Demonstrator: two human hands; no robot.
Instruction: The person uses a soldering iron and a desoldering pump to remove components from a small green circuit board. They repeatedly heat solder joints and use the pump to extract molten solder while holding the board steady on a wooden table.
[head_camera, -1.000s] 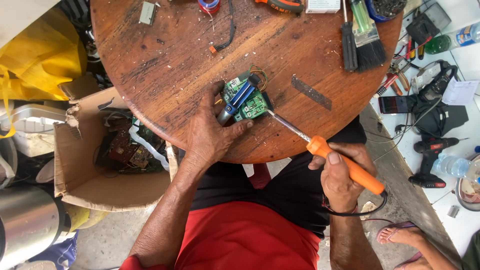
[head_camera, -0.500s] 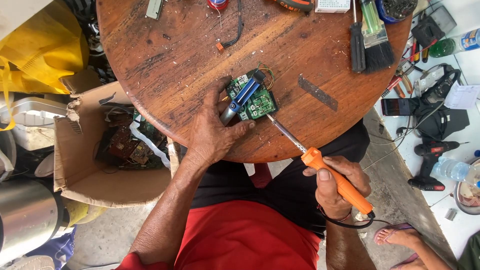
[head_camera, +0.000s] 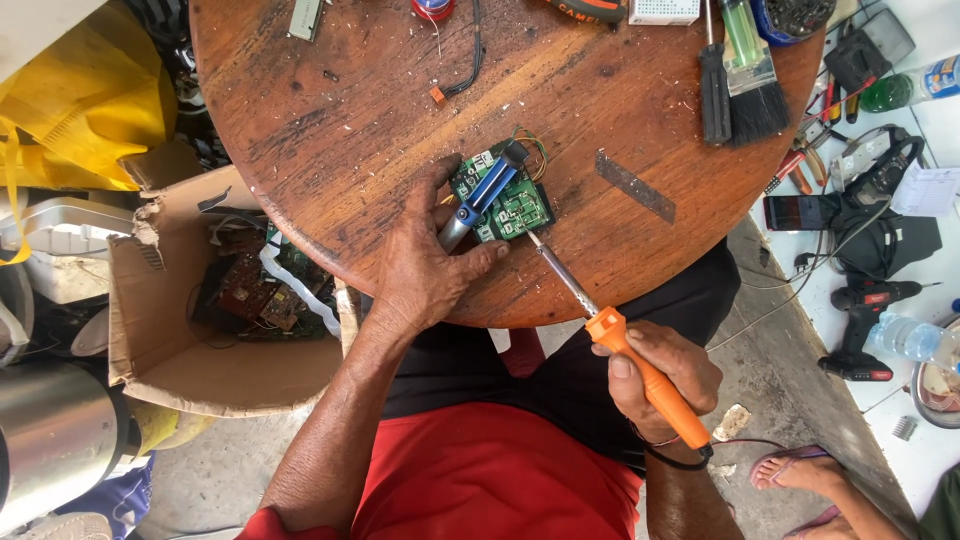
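Observation:
A small green circuit board (head_camera: 516, 207) lies on the round wooden table (head_camera: 340, 130) near its front edge. My left hand (head_camera: 425, 265) rests on the table and holds a blue and silver tool (head_camera: 478, 198) across the board. An orange-handled soldering iron (head_camera: 612, 333) is gripped in my right hand (head_camera: 660, 385), below the table edge, and its metal tip touches the board's lower right corner.
Two brushes (head_camera: 740, 70), a metal strip (head_camera: 635, 187) and a black wire (head_camera: 470, 60) lie on the table. A torn cardboard box (head_camera: 160, 330) of old circuit boards stands at the left. Tools, a drill (head_camera: 865, 320) and a bottle lie on the floor at the right.
My right hand has slid down and right along the iron's handle. The iron's tip has stayed at the board. The left hand and its tool have barely moved.

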